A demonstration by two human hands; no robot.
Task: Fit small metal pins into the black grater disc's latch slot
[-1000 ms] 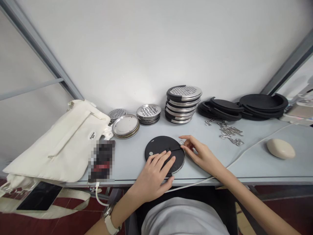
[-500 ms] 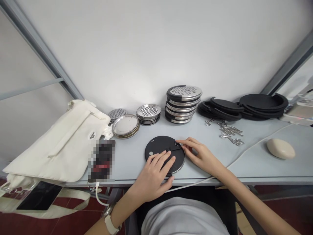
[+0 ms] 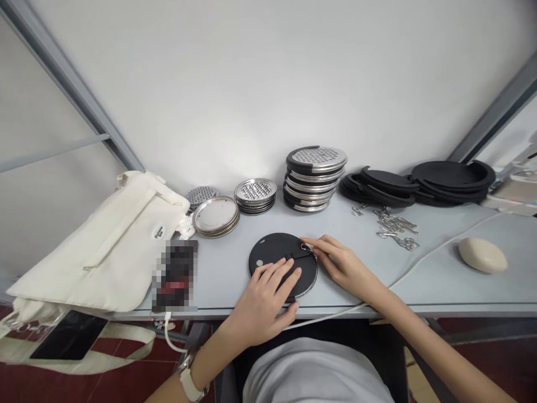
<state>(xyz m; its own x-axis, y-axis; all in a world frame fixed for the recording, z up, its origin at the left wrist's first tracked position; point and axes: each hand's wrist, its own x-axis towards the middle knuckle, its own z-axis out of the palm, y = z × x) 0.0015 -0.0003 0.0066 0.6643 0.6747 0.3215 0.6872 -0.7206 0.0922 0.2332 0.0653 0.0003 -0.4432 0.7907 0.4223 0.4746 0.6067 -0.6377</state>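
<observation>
A round black holder (image 3: 268, 246) lies flat on the table in front of me, with a shiny metal rim showing along its lower right edge. My left hand (image 3: 268, 296) rests on it with fingers stretched out, thumb by the near edge. At the holder's upper right edge my right hand (image 3: 335, 260) pinches a small bent wire clip (image 3: 304, 247) between thumb and fingers. The fingertips hide part of the clip. More such metal clips (image 3: 392, 222) are heaped to the right, behind my right hand.
Behind stand a tall stack of graters in black holders (image 3: 315, 182), grater discs (image 3: 255, 196), plain metal discs (image 3: 216, 215) and black holders (image 3: 453, 182). A white bag (image 3: 109, 240) and blurred phone (image 3: 178, 277) lie left. At right are a white cable (image 3: 440, 249) and cream-coloured case (image 3: 482, 255).
The thumb of my right hand has shifted slightly right, so more of the wire clip shows. My left hand and the black holder have stayed in place.
</observation>
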